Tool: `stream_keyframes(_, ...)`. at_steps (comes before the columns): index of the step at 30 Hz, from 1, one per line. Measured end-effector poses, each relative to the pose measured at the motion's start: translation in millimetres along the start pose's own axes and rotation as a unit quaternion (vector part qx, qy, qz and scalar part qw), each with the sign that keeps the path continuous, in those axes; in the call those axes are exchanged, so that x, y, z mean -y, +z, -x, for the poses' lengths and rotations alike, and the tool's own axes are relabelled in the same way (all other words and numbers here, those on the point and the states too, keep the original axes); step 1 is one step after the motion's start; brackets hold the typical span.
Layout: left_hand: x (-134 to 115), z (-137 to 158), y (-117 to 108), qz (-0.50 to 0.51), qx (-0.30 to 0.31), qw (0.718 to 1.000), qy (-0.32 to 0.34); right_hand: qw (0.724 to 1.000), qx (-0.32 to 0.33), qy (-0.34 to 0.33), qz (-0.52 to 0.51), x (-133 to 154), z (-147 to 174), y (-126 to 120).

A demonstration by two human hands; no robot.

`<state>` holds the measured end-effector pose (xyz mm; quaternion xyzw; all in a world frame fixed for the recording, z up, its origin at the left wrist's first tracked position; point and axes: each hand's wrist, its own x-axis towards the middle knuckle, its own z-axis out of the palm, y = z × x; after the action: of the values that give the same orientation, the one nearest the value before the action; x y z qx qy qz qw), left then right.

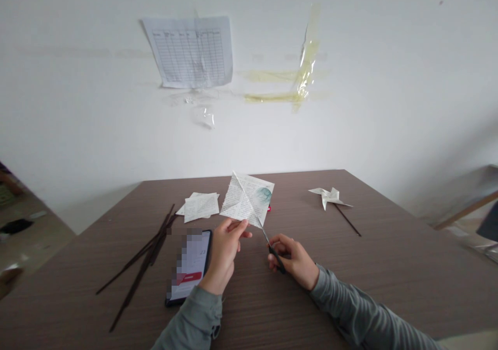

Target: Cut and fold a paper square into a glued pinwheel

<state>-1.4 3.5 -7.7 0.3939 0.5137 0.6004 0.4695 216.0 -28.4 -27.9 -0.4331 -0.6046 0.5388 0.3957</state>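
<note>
My left grip [230,243] is pinched on the lower edge of a printed paper square [246,197], which I hold up above the desk [369,288]. My right grip [292,259] is closed around the scissors [277,258], their blades at the paper's lower right corner, roughly in line with the diagonal crease. I cannot tell how far the blades are parted or whether they have bitten in.

The likeliest trouble, I judge, is a cut that wanders off the crease: the sheet is thin, I pinch only one edge, and its far side hangs free, so it could swing or buckle as the blades press. A snip carried too far could run through the middle and split the square. My left fingertips [244,223] also sit near the blades, so a turn of the scissors towards them could nick me.
</note>
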Motion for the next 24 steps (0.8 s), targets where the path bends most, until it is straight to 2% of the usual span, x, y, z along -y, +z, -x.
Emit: stream_keyframes(24, -3.0, 0.8, 0.4, -0.011, 0.001, 1.0, -0.004, 1.0, 0.003, -0.011, -0.005, -12.6, -4.6, -1.1)
